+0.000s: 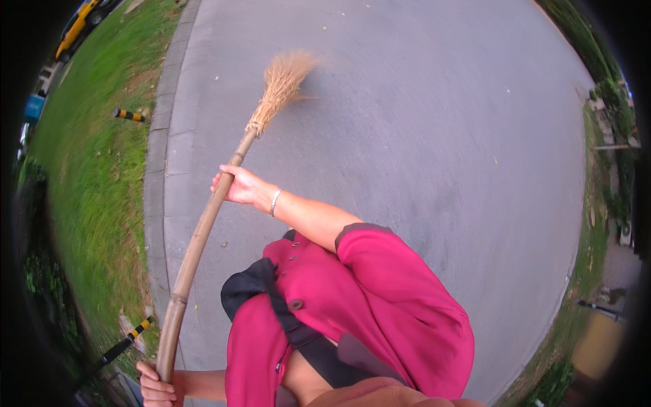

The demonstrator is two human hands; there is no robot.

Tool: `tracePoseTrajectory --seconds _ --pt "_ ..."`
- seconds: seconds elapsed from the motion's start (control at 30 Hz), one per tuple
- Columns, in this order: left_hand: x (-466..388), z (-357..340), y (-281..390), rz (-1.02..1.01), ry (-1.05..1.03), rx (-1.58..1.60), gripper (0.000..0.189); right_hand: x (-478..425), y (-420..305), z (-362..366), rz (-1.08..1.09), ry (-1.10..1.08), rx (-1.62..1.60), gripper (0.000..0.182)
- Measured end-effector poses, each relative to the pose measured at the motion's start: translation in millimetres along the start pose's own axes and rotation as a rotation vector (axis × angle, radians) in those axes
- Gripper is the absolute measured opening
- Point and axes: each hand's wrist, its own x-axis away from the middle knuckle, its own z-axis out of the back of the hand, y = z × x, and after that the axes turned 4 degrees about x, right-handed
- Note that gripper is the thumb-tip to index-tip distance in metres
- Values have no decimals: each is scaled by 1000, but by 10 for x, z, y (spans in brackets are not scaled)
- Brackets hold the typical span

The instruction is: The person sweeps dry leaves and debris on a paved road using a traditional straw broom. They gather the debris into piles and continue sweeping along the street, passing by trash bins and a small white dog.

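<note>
A twig broom [282, 84] with a long bamboo handle [196, 249] slants in front of me, its bristles pointing ahead over the grey pavement. My right hand [239, 185], with a silver bracelet at the wrist, is wrapped around the handle a little below the binding. At the lower left, my left hand [157, 386] grips the handle near its top end. The bristle tips are blurred, and I cannot tell whether they touch the ground.
The paved road [407, 127] spreads ahead and to the right, with a few small leaves on it. On the left a stone kerb [156, 157] borders grass [96, 168]. Striped posts [128, 115] stand there, and a yellow vehicle [76, 28] is at the far left.
</note>
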Motion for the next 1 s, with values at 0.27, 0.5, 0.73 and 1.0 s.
tracePoseTrajectory --seconds 0.27,0.5,0.73,1.0 --pt "-418 420 -783 -190 164 273 36 185 -415 -441 59 12 25 12" --pt "-445 -203 -3463 434 439 668 30 1340 -1772 451 466 295 -75 11" --pt "-648 -3128 -5151 1072 -122 993 12 3257 -3124 1357 1313 395 -181 20" --pt "126 -6055 -5163 1270 -1084 1158 14 5089 -3837 2201 1673 497 -492 15"
